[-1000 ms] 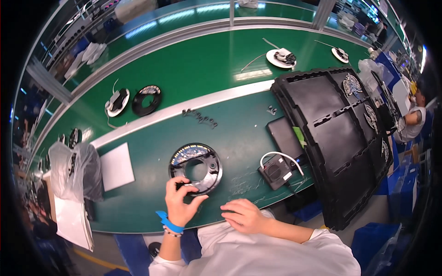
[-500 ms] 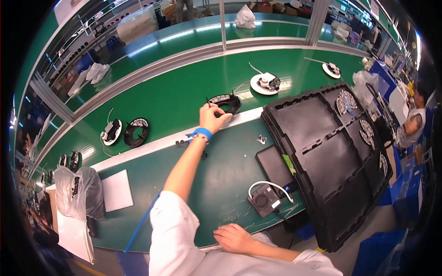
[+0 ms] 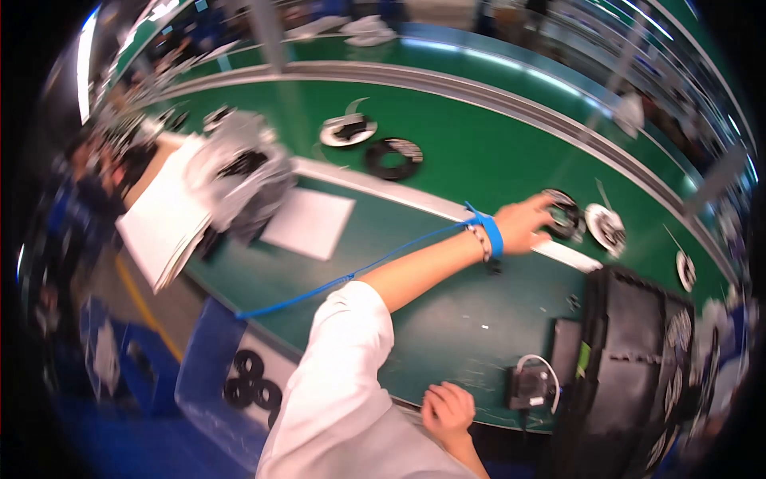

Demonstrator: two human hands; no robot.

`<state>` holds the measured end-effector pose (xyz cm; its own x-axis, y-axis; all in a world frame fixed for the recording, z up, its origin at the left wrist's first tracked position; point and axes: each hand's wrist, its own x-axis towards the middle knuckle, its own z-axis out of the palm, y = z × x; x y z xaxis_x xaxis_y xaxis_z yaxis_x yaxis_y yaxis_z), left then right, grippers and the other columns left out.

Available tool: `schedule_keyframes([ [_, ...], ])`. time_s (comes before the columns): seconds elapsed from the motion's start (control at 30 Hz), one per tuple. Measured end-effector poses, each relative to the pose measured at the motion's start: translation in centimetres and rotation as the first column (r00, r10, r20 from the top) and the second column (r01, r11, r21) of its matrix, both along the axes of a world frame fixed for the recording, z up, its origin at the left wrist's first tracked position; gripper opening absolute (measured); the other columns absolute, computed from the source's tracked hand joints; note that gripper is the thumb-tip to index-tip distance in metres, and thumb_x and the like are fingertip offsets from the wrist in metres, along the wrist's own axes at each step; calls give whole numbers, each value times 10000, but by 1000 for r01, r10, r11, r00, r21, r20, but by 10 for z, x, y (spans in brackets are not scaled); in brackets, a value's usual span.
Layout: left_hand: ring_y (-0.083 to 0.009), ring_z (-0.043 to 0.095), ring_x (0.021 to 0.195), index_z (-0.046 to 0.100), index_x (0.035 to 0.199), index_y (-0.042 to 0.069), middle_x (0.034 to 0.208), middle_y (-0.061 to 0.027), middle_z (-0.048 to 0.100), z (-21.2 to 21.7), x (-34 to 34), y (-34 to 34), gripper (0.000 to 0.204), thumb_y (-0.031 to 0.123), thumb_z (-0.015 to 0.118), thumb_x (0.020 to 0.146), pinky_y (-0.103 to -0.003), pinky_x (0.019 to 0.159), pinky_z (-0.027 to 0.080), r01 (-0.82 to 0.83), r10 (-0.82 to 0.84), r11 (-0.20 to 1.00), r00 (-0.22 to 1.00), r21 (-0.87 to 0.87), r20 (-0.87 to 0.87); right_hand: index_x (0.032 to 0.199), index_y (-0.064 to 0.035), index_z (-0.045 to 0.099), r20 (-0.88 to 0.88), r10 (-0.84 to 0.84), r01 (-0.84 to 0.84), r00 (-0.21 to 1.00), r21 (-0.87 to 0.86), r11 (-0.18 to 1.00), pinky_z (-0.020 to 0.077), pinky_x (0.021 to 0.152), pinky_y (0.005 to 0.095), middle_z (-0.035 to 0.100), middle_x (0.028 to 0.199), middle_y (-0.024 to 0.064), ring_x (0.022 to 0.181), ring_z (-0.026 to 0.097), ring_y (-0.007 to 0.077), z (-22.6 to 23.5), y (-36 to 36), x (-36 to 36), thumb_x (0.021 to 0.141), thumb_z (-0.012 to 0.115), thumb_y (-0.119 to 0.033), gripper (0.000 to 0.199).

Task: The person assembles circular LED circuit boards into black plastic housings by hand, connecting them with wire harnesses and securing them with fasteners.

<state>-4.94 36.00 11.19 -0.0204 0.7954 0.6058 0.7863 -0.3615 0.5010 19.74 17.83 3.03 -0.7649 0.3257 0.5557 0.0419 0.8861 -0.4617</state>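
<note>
My left hand [image 3: 523,225], with a blue wrist strap [image 3: 492,231] and a beaded bracelet, reaches across to a black ring-shaped part [image 3: 563,214] on the green belt. Thumb and fingers are apart at the ring's near-left side; blur hides whether they touch it. A white round part [image 3: 605,229] with a dark fitting and a wire lies just right of the ring. My right hand [image 3: 448,409] rests at the table's near edge, holding nothing, fingers loosely bent and apart. From the strap a blue cord [image 3: 351,276] runs down to the left.
Farther left on the belt lie another black ring [image 3: 392,159] and white round part [image 3: 348,131]. A plastic bag [image 3: 239,176] and white sheets [image 3: 309,223] are at left. Black trays [image 3: 630,359] and a small dark device [image 3: 530,388] stand right. A blue bin [image 3: 209,351] holds several black rings.
The view has swung left, so the bench shifts rightward and the blue bin comes in. My left hand's fingers have spread from their pinch at the ring. My right hand stays at the table edge.
</note>
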Motion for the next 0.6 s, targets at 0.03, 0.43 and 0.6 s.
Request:
schedule_keyframes([
  [0.03,-328,528,982,579,953,48,1215,-177,437,17,-7,-42,277,198,635,727,-379,820,454,17,-17,999,1000,-35,-4,810,-73,600,-11,-35,35,999,12,999,435,729,341,615,842,35,833,573,224,1,0,-2,612,642,-59,202],
  [0.43,-148,588,665,551,992,12,842,-108,611,-155,31,-560,228,19,562,764,-257,570,472,-924,861,-252,-350,-288,368,1033,5,522,167,493,-457,854,-212,864,343,911,481,503,1134,189,1076,441,397,45,-62,-70,617,673,-122,461],
  [0.6,-323,601,694,612,764,38,672,-180,592,-304,136,-600,147,152,523,738,-404,653,484,-349,954,-242,-256,-905,-157,1272,23,302,584,500,-581,640,-58,812,159,1006,547,252,1362,224,1257,221,422,35,-109,-160,618,693,-175,788],
])
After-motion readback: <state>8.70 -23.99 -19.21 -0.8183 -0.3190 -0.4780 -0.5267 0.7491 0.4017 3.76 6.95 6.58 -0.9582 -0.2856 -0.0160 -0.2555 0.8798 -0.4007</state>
